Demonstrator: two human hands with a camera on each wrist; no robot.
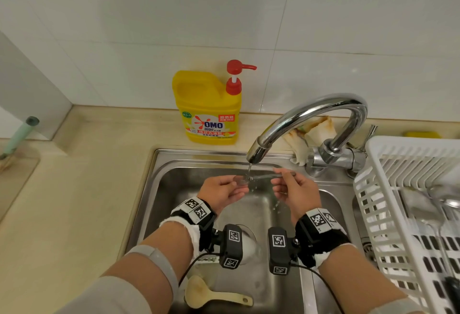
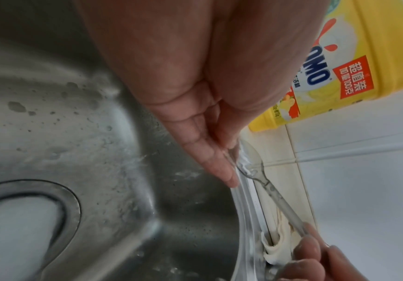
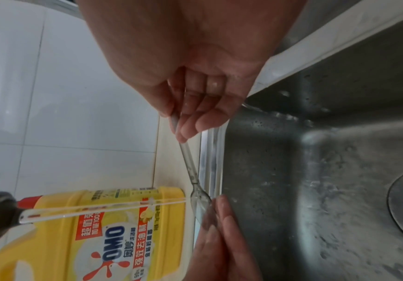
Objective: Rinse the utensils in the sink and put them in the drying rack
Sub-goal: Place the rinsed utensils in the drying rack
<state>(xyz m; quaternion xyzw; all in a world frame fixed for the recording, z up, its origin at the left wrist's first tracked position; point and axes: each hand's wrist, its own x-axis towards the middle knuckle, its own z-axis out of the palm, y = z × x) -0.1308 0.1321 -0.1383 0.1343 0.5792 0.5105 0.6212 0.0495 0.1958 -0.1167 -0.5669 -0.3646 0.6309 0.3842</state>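
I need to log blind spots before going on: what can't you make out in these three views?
- Drying rack: head view cuts it off at the right edge; the metal items inside are blurred.
- Spoon bowl: the left hand covers part of it, and water blurs it in both wrist views.
- Sink drain: wrist cameras hide it in the head view.
- Scoop: seen only in the head view.

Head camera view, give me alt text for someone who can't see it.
Two hands hold a clear spoon under the running tap above a steel sink: right hand pinching the handle, left hand at the bowl. Yellow soap bottle behind, white drying rack at right.
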